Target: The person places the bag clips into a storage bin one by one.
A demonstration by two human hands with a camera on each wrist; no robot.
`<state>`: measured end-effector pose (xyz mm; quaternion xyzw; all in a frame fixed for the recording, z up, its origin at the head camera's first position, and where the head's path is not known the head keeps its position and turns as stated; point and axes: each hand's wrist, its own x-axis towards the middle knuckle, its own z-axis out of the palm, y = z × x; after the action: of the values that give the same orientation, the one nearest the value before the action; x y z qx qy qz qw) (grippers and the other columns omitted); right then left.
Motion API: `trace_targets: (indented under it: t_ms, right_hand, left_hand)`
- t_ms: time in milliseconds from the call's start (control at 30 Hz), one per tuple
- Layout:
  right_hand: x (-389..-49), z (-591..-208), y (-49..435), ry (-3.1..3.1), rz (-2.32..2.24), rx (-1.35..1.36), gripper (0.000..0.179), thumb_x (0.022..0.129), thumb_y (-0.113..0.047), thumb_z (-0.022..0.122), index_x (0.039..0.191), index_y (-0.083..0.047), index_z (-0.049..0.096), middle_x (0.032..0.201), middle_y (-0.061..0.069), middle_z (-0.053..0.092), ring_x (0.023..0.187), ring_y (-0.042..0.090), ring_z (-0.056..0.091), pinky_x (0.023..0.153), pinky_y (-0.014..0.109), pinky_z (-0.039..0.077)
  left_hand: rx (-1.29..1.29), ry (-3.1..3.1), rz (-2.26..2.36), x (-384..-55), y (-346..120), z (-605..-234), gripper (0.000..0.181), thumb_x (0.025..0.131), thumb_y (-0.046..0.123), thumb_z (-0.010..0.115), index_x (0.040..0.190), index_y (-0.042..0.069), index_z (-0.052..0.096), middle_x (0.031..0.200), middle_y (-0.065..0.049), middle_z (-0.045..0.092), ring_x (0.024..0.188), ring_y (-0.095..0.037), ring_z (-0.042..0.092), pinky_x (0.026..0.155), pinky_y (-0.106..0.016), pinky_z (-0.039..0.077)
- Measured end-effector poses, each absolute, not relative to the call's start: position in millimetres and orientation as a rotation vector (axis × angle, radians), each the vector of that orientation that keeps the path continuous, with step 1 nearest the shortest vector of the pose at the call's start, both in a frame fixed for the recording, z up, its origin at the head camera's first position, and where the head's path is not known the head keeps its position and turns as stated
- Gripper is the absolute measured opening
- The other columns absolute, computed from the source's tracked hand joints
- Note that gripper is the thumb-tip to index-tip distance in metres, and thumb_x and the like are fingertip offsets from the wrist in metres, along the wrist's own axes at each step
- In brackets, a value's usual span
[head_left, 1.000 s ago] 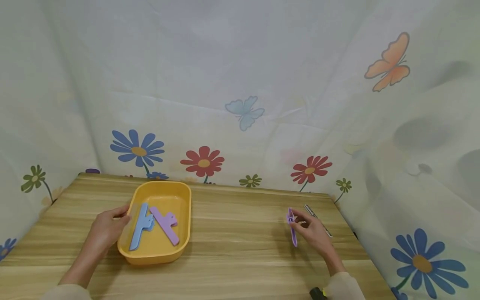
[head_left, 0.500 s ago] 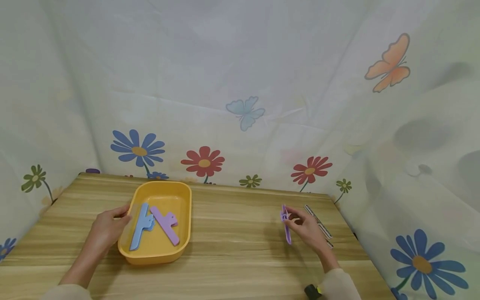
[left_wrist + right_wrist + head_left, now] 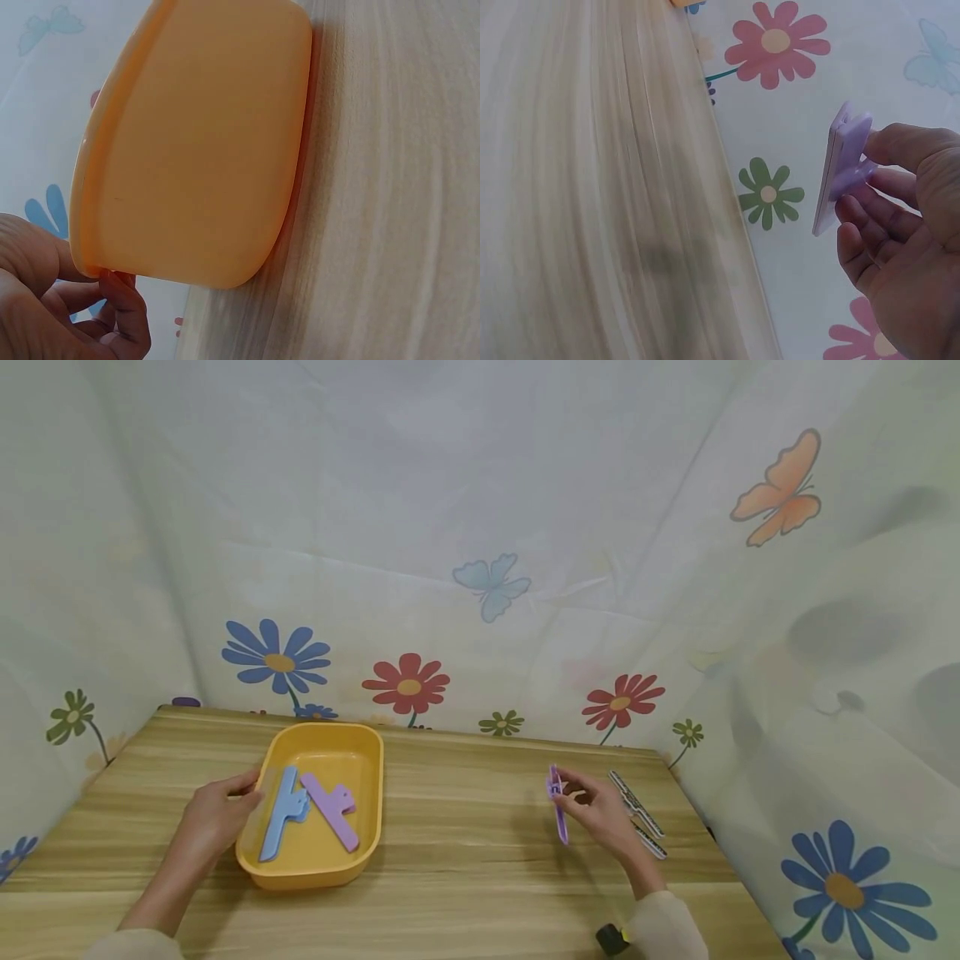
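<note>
My left hand pinches the left rim of a yellow plastic basin; the left wrist view shows thumb and fingers at the rim of the basin. Inside it lie a blue bag clip and a purple bag clip, side by side at different angles. Over the table's right half, my right hand pinches another purple bag clip by its handle, held above the surface with a shadow below. In the right wrist view this clip sits between thumb and fingers.
Two thin black-and-white patterned clip-like items lie on the wooden table behind the right hand. A dark object with a yellow part is near the right sleeve. Flower-printed cloth hangs behind and beside the table.
My right hand has moved left with the purple bag clip, uncovering more of the patterned items. The dark object by the sleeve has shifted left too. My left hand and the basin stay put.
</note>
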<state>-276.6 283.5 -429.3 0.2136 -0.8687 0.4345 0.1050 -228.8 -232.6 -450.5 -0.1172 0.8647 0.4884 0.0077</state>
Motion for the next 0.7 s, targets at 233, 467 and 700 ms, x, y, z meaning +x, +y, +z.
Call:
trace_targets:
  t_ms: [233, 467, 700]
  right_hand:
    - [-264.3, -405.6, 262.0, -2.586, 1.258, 0.664, 0.042, 0.085, -0.006, 0.066, 0.125, 0.003, 0.056, 0.098, 0.019, 0.063, 0.084, 0.032, 0.058, 0.07, 0.028, 0.051]
    - [-268.2, -401.0, 249.5, -2.586, 1.301, 0.708, 0.042, 0.086, -0.007, 0.066, 0.126, 0.003, 0.055, 0.101, 0.019, 0.062, 0.087, 0.033, 0.057, 0.072, 0.03, 0.051]
    - [-271.0, -397.8, 235.8, -2.592, 1.32, 0.755, 0.042, 0.087, -0.008, 0.065, 0.127, 0.001, 0.054, 0.104, 0.017, 0.062, 0.09, 0.03, 0.056, 0.074, 0.029, 0.05]
  left_hand:
    - [-0.348, 2.719, 1.535, -225.7, -230.9, -447.8, 0.054, 0.097, 0.026, 0.046, 0.141, -0.002, 0.031, 0.138, -0.03, 0.035, 0.12, -0.041, 0.032, 0.096, -0.058, 0.031]
    - [-0.344, 2.712, 1.548, -224.2, -230.3, -445.0, 0.054, 0.097, 0.024, 0.047, 0.141, -0.003, 0.032, 0.137, -0.03, 0.036, 0.114, -0.039, 0.035, 0.095, -0.055, 0.034]
    - [-0.339, 2.717, 1.549, -223.2, -230.6, -444.6, 0.053, 0.097, 0.023, 0.046, 0.141, -0.003, 0.032, 0.136, -0.03, 0.037, 0.114, -0.039, 0.035, 0.095, -0.055, 0.034]
